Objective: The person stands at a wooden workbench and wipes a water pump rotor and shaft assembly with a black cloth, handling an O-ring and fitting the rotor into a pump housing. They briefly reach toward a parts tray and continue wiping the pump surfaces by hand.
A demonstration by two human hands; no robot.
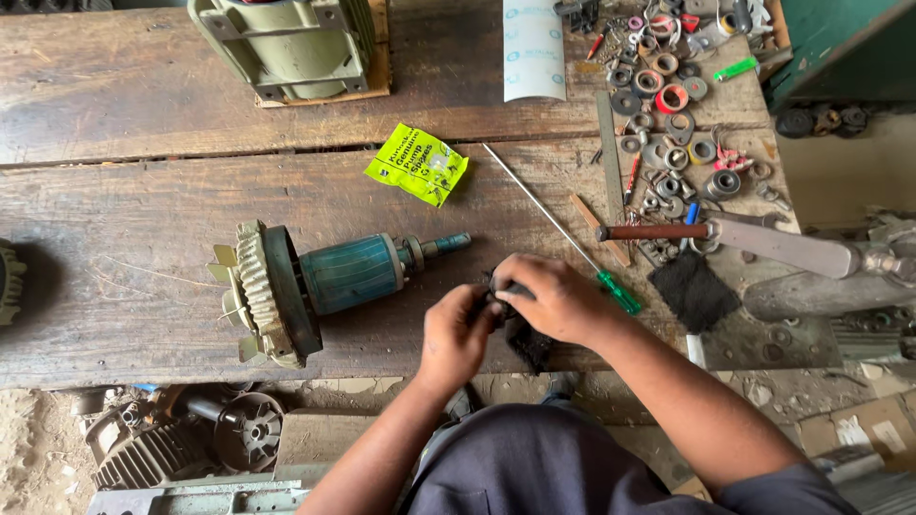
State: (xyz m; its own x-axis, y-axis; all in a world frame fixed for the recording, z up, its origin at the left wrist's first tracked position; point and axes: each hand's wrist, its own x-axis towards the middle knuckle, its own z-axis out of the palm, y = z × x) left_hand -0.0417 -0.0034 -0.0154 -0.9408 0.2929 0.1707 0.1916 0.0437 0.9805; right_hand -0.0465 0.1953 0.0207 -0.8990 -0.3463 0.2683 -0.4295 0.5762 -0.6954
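Observation:
My left hand (456,334) and my right hand (553,298) meet near the front edge of the wooden workbench (124,191). Together they pinch a small dark part (506,291); its shape is mostly hidden by my fingers. A black cloth (530,345) lies just under my hands. To the left lies a motor rotor (324,281) with a teal winding, a shaft pointing right and a toothed metal end plate with a fan.
A green-handled screwdriver (572,248) lies right of my hands. A yellow-green packet (418,164) sits behind. Several bearings, seals and washers (668,105) crowd the back right, beside a hammer (725,234) and black pad (694,289). An olive housing (286,43) stands at the back.

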